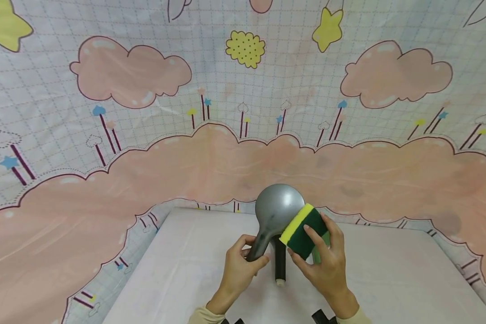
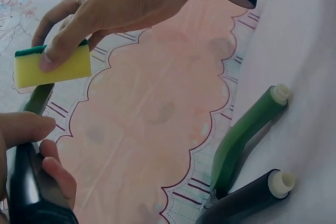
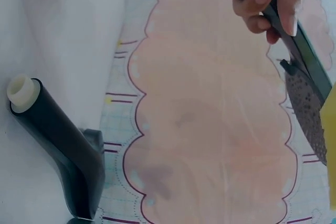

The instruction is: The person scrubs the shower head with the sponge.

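My left hand (image 1: 236,270) grips the dark handle of a silver-grey shower head (image 1: 279,207), its round back facing up in the head view. In the right wrist view the speckled spray face (image 3: 303,111) shows from the side. My right hand (image 1: 330,263) pinches a sponge (image 1: 301,240), yellow on one side and dark green on the other. The sponge's yellow side is up against the edge of the shower head's round part. Beneath the hands lie a black handle (image 1: 280,263) and a green handle (image 2: 236,135), each with a pale end piece; their far ends are hidden.
The work goes on over a white table (image 1: 178,265). A patterned cloth (image 1: 210,171) with clouds and stars hangs behind and around it. Black camera pieces (image 1: 323,316) sit near the wrists at the bottom of the head view.
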`<state>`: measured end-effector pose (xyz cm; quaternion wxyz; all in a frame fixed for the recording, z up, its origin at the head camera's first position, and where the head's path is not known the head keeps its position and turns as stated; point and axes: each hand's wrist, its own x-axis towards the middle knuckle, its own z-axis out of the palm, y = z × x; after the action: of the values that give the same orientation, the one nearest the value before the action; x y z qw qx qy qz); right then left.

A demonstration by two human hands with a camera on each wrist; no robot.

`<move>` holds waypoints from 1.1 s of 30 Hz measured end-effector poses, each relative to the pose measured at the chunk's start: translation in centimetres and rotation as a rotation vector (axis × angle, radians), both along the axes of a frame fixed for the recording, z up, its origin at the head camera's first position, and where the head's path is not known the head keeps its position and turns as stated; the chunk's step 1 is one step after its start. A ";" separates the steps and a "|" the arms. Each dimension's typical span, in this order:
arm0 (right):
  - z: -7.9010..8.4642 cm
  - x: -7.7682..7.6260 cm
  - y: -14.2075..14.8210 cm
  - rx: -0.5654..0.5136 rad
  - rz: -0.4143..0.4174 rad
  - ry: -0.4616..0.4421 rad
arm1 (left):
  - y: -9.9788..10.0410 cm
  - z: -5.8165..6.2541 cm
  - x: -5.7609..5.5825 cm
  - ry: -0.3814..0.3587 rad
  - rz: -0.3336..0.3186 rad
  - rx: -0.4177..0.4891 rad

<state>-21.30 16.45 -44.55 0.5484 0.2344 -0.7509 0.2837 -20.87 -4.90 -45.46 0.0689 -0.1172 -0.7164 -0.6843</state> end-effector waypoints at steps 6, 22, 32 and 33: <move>0.1 0.1 0.0 0.002 -0.002 -0.012 | 0.1 -0.1 0.0 -0.013 -0.018 0.015; -0.8 1.1 -0.9 0.041 -0.001 -0.032 | 0.0 -0.2 0.0 -0.042 -0.062 0.034; -1.2 1.1 -1.1 0.058 0.041 -0.014 | 0.0 -0.1 -0.1 -0.108 -0.111 0.077; -1.0 1.0 -1.0 0.063 0.045 -0.008 | 0.0 0.0 -0.1 -0.113 -0.114 0.084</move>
<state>-20.33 15.45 -45.60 0.5309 0.2673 -0.7564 0.2730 -20.99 -4.90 -45.50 -0.0059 -0.1162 -0.6821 -0.7219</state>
